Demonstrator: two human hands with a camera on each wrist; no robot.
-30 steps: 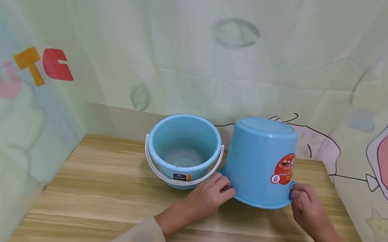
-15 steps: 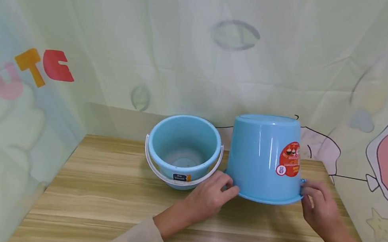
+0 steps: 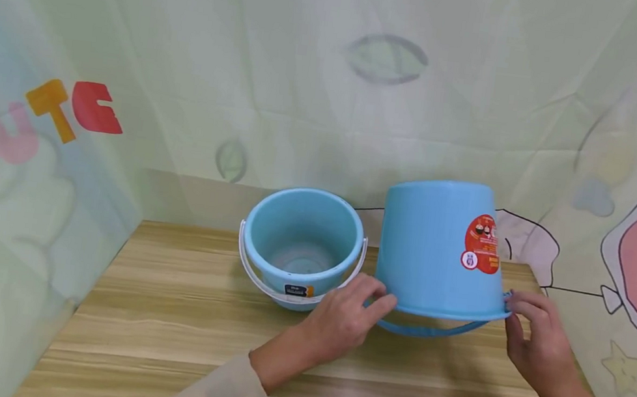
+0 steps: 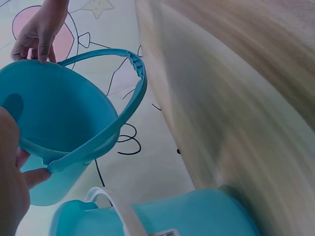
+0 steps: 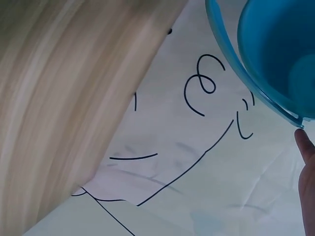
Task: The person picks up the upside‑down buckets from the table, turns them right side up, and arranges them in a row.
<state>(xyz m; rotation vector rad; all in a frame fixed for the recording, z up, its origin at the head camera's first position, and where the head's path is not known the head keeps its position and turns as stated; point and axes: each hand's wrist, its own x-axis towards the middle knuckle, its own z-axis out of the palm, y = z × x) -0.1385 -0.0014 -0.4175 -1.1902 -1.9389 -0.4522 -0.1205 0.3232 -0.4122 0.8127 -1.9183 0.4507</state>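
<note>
A large blue plastic bucket (image 3: 436,251) with a red sticker is held upside down above the table, slightly tilted. My left hand (image 3: 343,316) pinches its rim on the left, near where the handle joins. On the opposite side, the fingers of my right hand (image 3: 538,341) grip the rim. Below the mouth hangs the bucket's blue handle (image 3: 427,332); the left wrist view shows it swung away from the rim, with the bare inside (image 4: 64,108) visible. Just left of it, a smaller light-blue bucket (image 3: 303,226) stands upright, its white handle (image 3: 251,274) lowered toward the front.
The wood-grain table (image 3: 164,312) runs back to a pale printed curtain (image 3: 307,92). Curtain panels also rise along the left and right sides, near the right arm.
The large bucket has risen and shifted right, its right side lifting most. Its handle has dropped into view below the rim. The right hand moved right; the small bucket stayed put.
</note>
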